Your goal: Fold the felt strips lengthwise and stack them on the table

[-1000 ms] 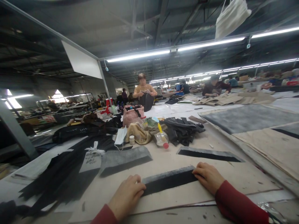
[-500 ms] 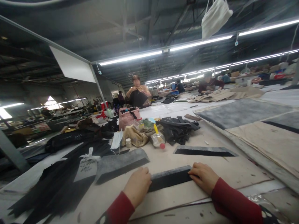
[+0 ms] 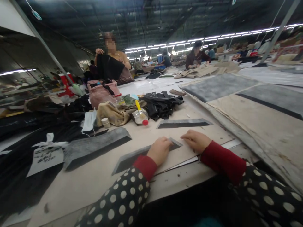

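A dark fabric strip with a grey border (image 3: pixel 136 157) lies aslant on the pale work board (image 3: pixel 94 186) before me. My left hand (image 3: pixel 161 149) rests over its right part, fingers curled and pressed together on the fabric. Just past the strip's right end is my right hand (image 3: pixel 195 141), thumb and fingers drawn into a pinch; whether anything is between them is too small to tell. A similar grey-and-black strip (image 3: pixel 184 123) lies beyond my hands. To the left sits a wider grey piece with a black edge (image 3: pixel 97 145).
Behind the strips stand a clear container (image 3: pixel 139 116) with a yellow-handled brush (image 3: pixel 137 105), a small white jar (image 3: pixel 105 122) and a pink bag (image 3: pixel 101 94). Black strips (image 3: pixel 161 104) are heaped nearby. A labelled dark pile (image 3: pixel 26 189) lies left. Across the table, a person holds black fabric (image 3: pixel 109 67).
My view has tipped down and turned right. My left hand has slid along the strip toward its right end, closer to my right hand. The strip now lies more aslant.
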### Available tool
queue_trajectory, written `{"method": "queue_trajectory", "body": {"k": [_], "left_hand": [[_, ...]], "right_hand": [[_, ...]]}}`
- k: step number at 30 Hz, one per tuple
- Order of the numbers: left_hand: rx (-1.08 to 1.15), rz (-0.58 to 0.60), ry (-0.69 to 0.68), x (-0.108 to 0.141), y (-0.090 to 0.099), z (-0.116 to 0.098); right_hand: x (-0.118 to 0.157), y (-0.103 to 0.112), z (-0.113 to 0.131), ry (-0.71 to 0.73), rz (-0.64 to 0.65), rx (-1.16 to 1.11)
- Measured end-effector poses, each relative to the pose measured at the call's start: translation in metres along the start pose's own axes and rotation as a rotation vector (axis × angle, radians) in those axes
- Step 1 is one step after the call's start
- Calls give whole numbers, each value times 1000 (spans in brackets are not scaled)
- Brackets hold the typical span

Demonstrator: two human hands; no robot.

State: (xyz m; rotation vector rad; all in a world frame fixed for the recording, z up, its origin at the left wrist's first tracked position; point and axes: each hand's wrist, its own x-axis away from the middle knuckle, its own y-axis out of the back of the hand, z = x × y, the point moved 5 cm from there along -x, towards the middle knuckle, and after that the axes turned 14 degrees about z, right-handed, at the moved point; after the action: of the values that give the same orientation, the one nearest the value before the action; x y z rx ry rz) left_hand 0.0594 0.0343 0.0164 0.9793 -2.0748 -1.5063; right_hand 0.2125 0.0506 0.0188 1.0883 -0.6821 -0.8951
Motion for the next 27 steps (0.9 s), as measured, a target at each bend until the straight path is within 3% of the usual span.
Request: {"method": "queue_trajectory", "body": {"k": [4, 9, 12, 14, 20, 24, 27], "left_hand": [[-4, 11, -31, 3, -1, -2], [-6, 15, -59, 2, -1, -6], [-4, 25, -87, 2, -2, -8], [2, 27, -83, 2, -2, -7], [53, 30, -55, 3, -1, -4], [100, 14, -14, 3, 0, 0], [115, 2, -7, 4, -1, 0]], "right_hand": [[-12, 9, -14, -132, 85, -68], [-28, -5, -3, -229, 295, -412], [-30, -11, 0, -269, 350, -565], [-30, -12, -1, -252, 334, -544], [-24, -10, -2, -28, 189, -401], [-10, -9, -1, -33, 167, -373], [6, -4, 11, 100, 90, -216]]}}
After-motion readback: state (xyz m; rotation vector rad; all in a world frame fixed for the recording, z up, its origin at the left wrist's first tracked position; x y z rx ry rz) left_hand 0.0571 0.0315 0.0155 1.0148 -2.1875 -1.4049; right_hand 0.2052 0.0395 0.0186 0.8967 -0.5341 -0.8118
